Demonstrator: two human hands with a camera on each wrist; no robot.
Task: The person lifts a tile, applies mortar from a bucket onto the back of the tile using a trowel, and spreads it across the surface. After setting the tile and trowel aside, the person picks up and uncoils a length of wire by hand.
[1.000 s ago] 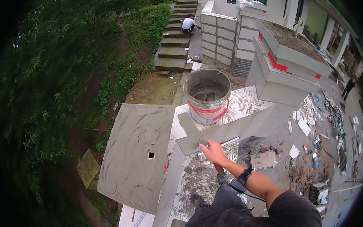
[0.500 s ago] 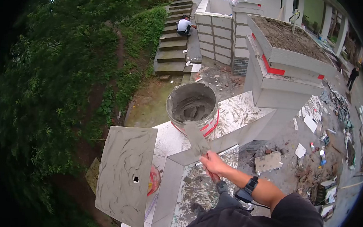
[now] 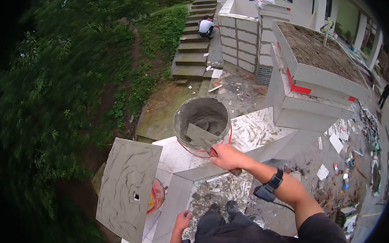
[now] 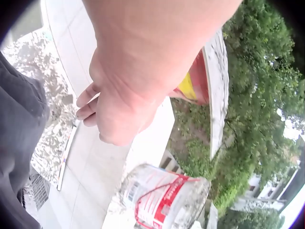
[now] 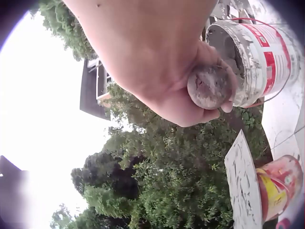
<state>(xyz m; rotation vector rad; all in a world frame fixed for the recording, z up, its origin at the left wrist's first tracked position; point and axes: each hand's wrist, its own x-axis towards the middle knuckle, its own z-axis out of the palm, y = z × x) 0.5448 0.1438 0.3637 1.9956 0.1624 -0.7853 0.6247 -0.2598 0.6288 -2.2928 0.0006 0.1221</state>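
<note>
The right hand (image 3: 228, 157) grips a trowel, its grey-coated blade (image 3: 201, 136) over the near side of the bucket's (image 3: 180, 116) mouth. Wet grey mortar (image 3: 212, 124) lies inside the bucket. In the right wrist view the fingers of the right hand (image 5: 176, 100) wrap the trowel's round handle end (image 5: 209, 87), beside the bucket (image 5: 267, 57). The left hand (image 3: 183, 220) hangs low near the person's body, right of the mortar-covered tile (image 3: 127, 188). Seen in the left wrist view, the left hand (image 4: 121, 105) is empty, its fingers loosely bent.
A red and yellow bucket (image 3: 156, 196) stands beside the tile. Light slabs (image 3: 172, 201) form the ledge. Behind are a soil-filled planter (image 3: 317, 51), stone steps (image 3: 191, 59) with a crouching person (image 3: 205, 27), and a block wall. Rubble lies at right, greenery at left.
The right hand has brought the trowel from the slab beside the bucket to over its mouth. The left hand has come into the head view at the bottom. The view has shifted.
</note>
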